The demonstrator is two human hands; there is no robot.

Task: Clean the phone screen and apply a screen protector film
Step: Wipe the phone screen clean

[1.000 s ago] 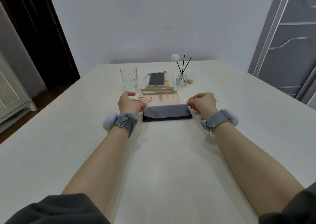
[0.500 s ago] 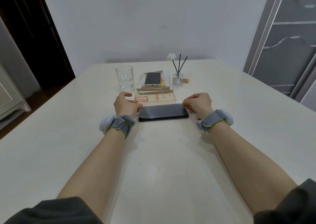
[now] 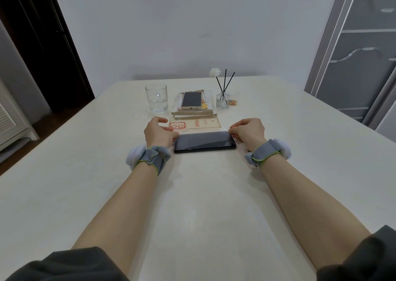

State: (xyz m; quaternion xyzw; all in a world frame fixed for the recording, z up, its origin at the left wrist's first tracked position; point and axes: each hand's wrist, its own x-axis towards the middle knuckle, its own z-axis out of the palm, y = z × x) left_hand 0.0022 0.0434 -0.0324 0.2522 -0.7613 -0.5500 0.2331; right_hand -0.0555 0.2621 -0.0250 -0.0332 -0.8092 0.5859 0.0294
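A black phone (image 3: 204, 142) lies flat and sideways on the white table (image 3: 192, 195), screen up. A clear protector film (image 3: 201, 135) lies over the screen, its far edge slightly raised. My left hand (image 3: 157, 131) pinches the film's left end at the phone's left edge. At the phone's right end, my right hand (image 3: 248, 130) pinches the other end of the film with curled fingers. Both wrists wear grey straps.
Just behind the phone lies a beige film package (image 3: 195, 124) with red print. Farther back stand a glass mug (image 3: 156, 98), a gold phone (image 3: 191, 100) on a box, and a reed diffuser bottle (image 3: 222, 100). A grey cabinet (image 3: 360, 55) is at right.
Both hands stay at the phone's ends holding the film. The film sits a little lower over the screen; the view has shifted slightly.
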